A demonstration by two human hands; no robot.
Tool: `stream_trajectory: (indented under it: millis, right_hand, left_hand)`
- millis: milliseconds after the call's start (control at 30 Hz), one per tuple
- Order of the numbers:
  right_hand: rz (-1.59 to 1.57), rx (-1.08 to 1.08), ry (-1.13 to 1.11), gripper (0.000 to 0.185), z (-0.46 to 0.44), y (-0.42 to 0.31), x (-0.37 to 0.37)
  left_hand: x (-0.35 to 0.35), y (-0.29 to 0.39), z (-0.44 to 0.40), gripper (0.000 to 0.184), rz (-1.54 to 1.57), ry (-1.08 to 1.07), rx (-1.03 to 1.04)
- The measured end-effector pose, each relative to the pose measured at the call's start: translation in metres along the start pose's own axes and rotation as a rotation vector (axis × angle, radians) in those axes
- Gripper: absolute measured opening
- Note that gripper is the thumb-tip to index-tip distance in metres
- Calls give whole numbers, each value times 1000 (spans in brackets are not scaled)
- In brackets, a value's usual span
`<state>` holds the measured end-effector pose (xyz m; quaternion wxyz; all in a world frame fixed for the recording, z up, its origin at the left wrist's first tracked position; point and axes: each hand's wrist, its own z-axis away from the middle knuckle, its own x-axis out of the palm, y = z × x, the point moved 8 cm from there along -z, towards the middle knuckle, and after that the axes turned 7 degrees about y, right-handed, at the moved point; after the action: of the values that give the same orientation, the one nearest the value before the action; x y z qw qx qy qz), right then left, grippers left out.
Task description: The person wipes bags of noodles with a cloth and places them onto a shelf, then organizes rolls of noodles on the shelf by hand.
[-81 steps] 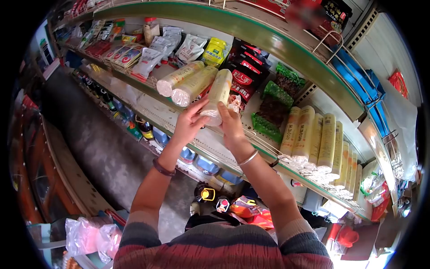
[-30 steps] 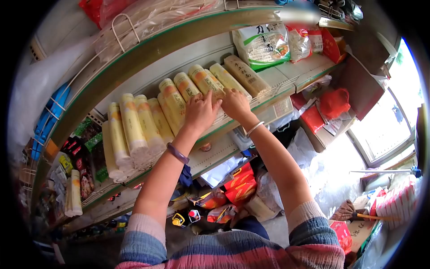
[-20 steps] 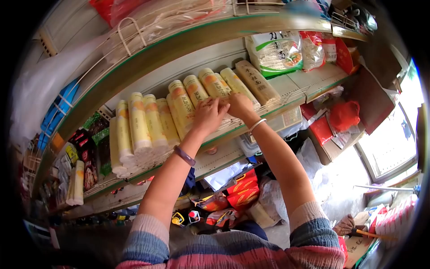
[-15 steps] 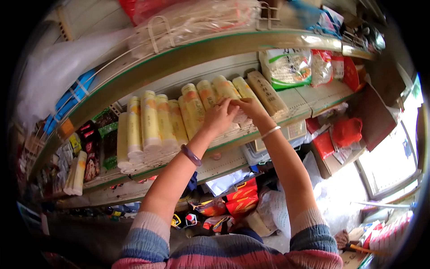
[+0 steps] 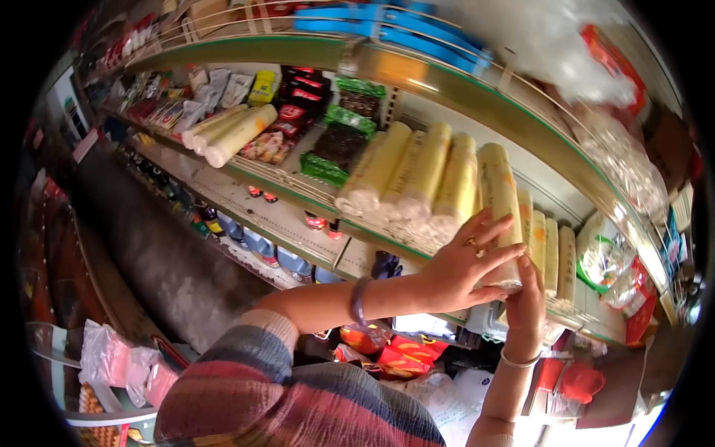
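Note:
A cylindrical pack of dried noodles (image 5: 499, 179) in a yellow wrapper rises above its neighbours on the shelf, tilted, its lower end toward me. My left hand (image 5: 469, 264), wearing a ring and with a purple bangle at the wrist, is around that lower end, fingers over the wrapper and thumb underneath. Against the right side of the same end is my right hand (image 5: 526, 305), fingers pointing up; its thumb is hidden. Similar yellow noodle packs (image 5: 426, 171) lie stacked to the left, and more noodle packs (image 5: 551, 253) stand to the right.
Green-edged bags of dark food (image 5: 339, 145) and red-and-black packets (image 5: 302, 108) share the shelf at left, near several loose rolls (image 5: 242, 134). Above runs an upper shelf edge (image 5: 462, 74). Bottles (image 5: 257, 242) stand below; pink bags (image 5: 123, 361) lie at lower left.
The view has swung left, bringing more of the left shelf into sight. My hands, earlier together over the right-hand noodle packs, are now at the lower end of one raised, tilted pack.

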<state>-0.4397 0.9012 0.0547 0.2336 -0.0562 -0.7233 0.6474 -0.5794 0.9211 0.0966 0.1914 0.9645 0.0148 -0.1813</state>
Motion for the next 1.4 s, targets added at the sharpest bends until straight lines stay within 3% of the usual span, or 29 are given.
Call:
stream_trajectory:
  millis: [100, 167, 300, 400, 533, 567, 633, 900, 1067, 1233, 1333, 1400]
  right_hand:
    - [34, 47, -19, 44, -1, 28, 82]
    - [-4, 111, -232, 44, -4, 49, 153]
    - [-78, 235, -372, 38, -10, 111, 275]
    - [-38, 314, -361, 33, -10, 168, 366]
    - [-79, 296, -382, 37, -11, 207, 433]
    - [-104, 278, -353, 38, -8, 205, 448]
    - [-28, 356, -289, 39, -6, 215, 465]
    - [14, 225, -199, 49, -27, 258, 498]
    - [148, 259, -191, 59, -43, 268, 494]
    - [682, 11, -371, 66, -50, 256, 489]
    - [810, 7, -520, 65, -43, 257, 486]
    - [791, -111, -549, 60, -35, 249, 483]
  left_hand:
    - [-79, -33, 21, 63, -23, 51, -68]
    - [-132, -58, 36, 59, -101, 73, -114]
    - [-224, -124, 72, 56, -161, 111, -191]
    - [-305, -174, 104, 51, -149, 117, -276]
    - [-361, -202, 123, 49, -185, 95, -387]
    - [-371, -206, 126, 48, -317, 63, -349]
    - [-387, -214, 130, 47, -577, -4, -263]
    - [-410, -252, 152, 47, -620, 44, -338]
    - [-401, -260, 149, 46, -699, 13, -303]
    - [-397, -257, 147, 46, -699, -19, -312]
    - [-391, -251, 145, 47, -729, -37, -326]
    - [-389, -255, 149, 45, -719, -28, -329]
